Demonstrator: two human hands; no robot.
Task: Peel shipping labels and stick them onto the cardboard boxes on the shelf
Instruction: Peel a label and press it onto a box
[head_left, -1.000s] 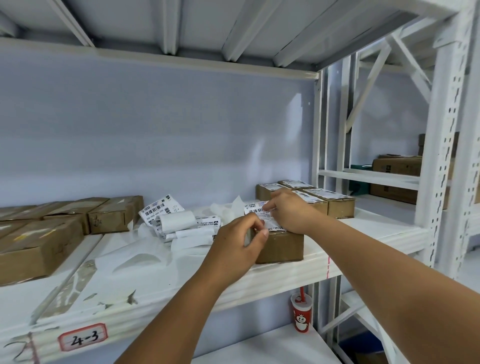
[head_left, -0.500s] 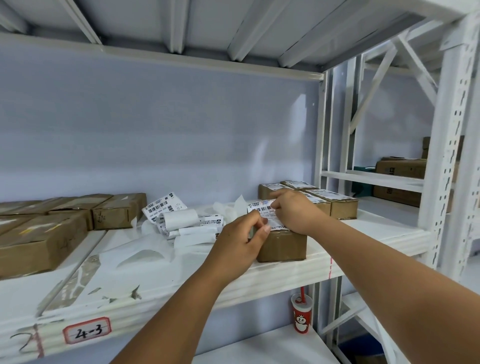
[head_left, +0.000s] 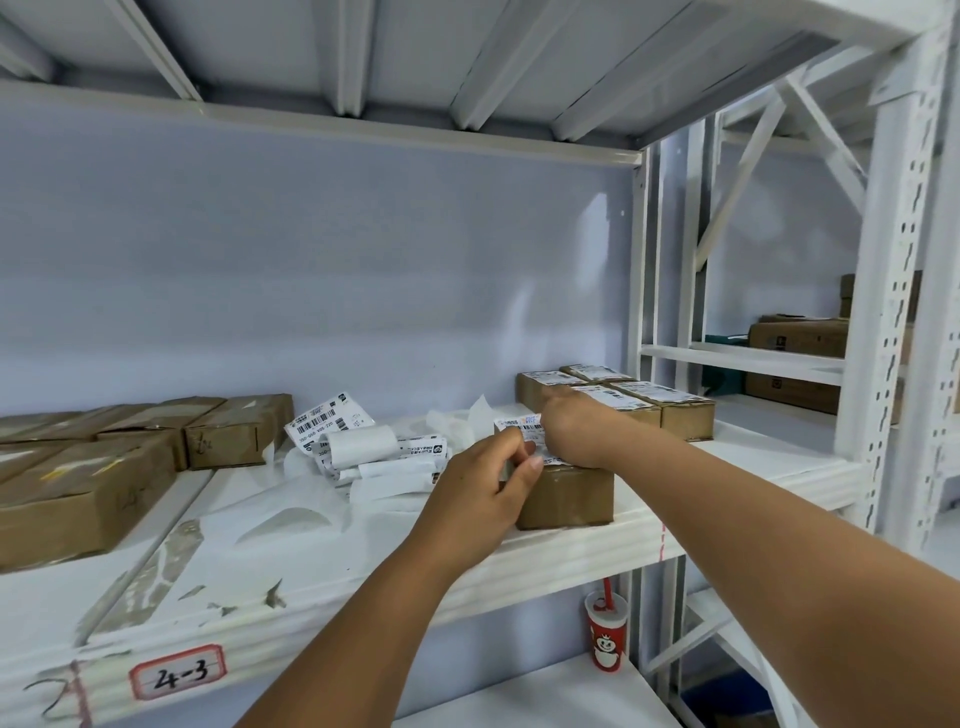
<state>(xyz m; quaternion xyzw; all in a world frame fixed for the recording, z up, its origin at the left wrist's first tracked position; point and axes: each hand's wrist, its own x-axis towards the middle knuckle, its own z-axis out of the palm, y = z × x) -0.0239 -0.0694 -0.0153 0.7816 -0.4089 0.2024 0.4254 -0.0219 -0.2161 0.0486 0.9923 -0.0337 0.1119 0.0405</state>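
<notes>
White metal shelf (head_left: 311, 561) against a pale wall, tagged "4-3" (head_left: 176, 670) on its front lip. Small brown cardboard box (head_left: 566, 496) sits at the front edge of the shelf, right of centre. White shipping label (head_left: 524, 423) with black barcode print and a bit of blue lies on the box top, mostly covered by the hands. Left hand (head_left: 478, 499) pinches the label's near left corner between thumb and forefinger. Right hand (head_left: 576, 434) rests on top of the label with its fingertips hidden; can't tell if it's pressing or pinching. Hands touch each other over the box. Loose labels and curled backing paper (head_left: 363, 441) are piled left of the box, labelled boxes (head_left: 649, 402) behind it, plain boxes (head_left: 83, 488) far left.

Versus half a second ago: the right hand has slid nearer and covers more of the label, the label lies flatter, and the left pinch is unchanged.
</notes>
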